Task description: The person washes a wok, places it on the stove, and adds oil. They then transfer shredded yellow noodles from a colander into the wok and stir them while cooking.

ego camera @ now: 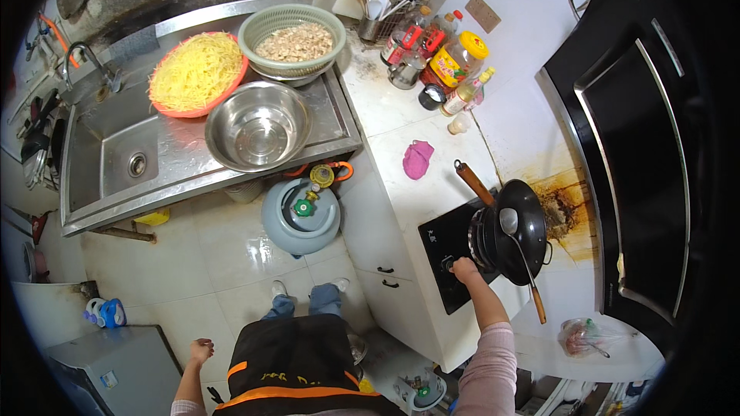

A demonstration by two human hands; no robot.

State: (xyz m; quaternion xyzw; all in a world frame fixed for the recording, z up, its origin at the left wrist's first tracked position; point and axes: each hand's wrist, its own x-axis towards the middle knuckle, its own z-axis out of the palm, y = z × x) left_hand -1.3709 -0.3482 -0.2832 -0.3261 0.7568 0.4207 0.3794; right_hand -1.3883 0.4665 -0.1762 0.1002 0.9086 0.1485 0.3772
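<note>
My right hand point(464, 270) is on the control knob point(447, 263) of a black gas hob point(457, 294). Over its burner rests a black wok point(523, 254) with a wooden handle, tilted towards the wall. A metal ladle point(509, 221) lies across the wok, its wooden grip past the rim. My left hand point(202, 350) hangs low beside the black apron point(283, 352), with nothing seen in it. On the counter, a crumpled pink cloth point(417, 160) lies left of the hob.
Shredded yellow food fills a red basket point(199, 114) by the sink point(124, 144). Beside it are a steel bowl point(259, 127) and a green colander point(292, 63) of chopped pieces. A gas cylinder point(300, 231) stands on the floor. Sauce bottles point(454, 60) line the wall; a range hood point(642, 162) is at right.
</note>
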